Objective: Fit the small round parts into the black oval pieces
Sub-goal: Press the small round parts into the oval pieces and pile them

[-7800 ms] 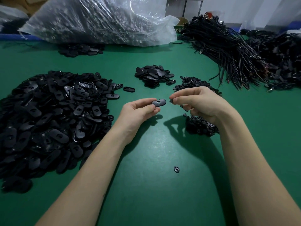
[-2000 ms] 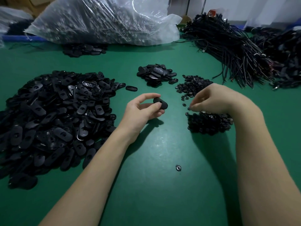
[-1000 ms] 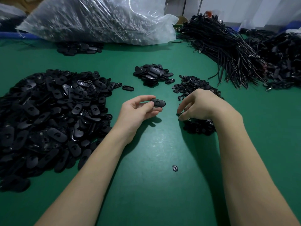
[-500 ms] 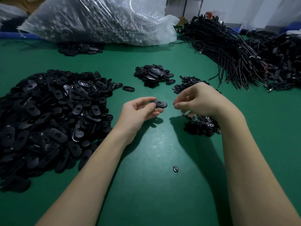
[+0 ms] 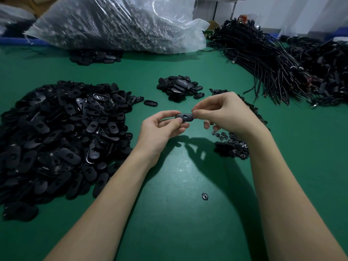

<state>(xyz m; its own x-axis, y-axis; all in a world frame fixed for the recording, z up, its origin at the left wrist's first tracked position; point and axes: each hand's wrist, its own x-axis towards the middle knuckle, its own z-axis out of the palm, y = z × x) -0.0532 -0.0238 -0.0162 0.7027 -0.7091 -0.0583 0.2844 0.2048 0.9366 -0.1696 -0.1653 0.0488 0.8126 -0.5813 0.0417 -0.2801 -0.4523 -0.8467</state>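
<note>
Nearest, on the green table (image 5: 169, 232): two bare forearms reaching in from the bottom edge, and between them a single small round part (image 5: 204, 196) lying alone on the mat.

Farther in, above the middle of the table: left hand (image 5: 160, 129) and right hand (image 5: 226, 113) meeting over one black oval piece (image 5: 184, 117), held clear of the surface. Left thumb and fingers curled around the oval's left end, pinching it. Right thumb and forefinger pressed together at the oval's right end, tips touching or just beside it; the other right fingers curled loosely underneath. Cannot tell whether a round part sits between those pinched fingertips, being hidden there.

Just under and beyond the right hand: a heap of small round parts (image 5: 231, 146), partly covered by the wrist, trailing away toward the far right.

Left of the hands: a large pile of black oval pieces (image 5: 62, 132) spread wide over the near-left table, with one oval ring (image 5: 150, 103) lying apart at its far-right edge.

Beyond the hands, near the centre: a smaller heap of oval pieces (image 5: 178, 87).

Far left: another low scatter of dark pieces (image 5: 94, 57) at the foot of a big clear plastic bag (image 5: 116, 23) stuffed with dark contents.

Far right: thick bundles of black cords (image 5: 263, 53) lying across the table, more of them massed at the right edge.
</note>
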